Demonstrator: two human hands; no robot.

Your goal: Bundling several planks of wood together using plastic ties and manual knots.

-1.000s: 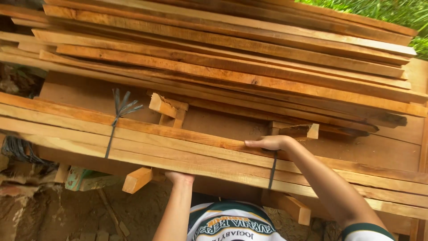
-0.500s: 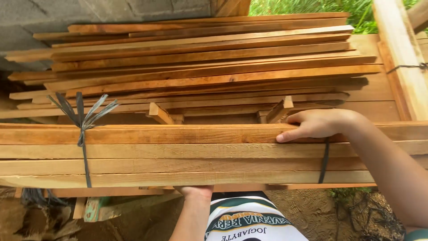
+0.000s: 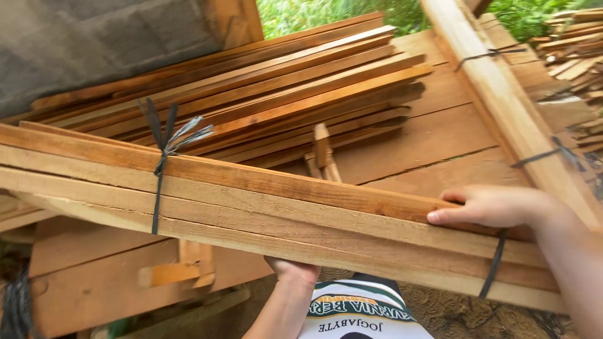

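Note:
I hold a bundle of long wooden slats, tied with a black strap near its left end and a second black strap near the right. My left hand grips the bundle from underneath, at its near edge. My right hand lies flat on top of the bundle by the right strap, fingers pressed on the uppermost slat. The bundle is off the stack and slants down to the right across the view.
Behind lies a loose stack of wooden slats on wide boards. Another strapped bundle runs along the right. A grey block wall is at upper left, grass beyond, bare dirt below.
The bundle has come away from the stack and swung, its right end now lower and nearer me. The view has turned right. Both hands keep their hold.

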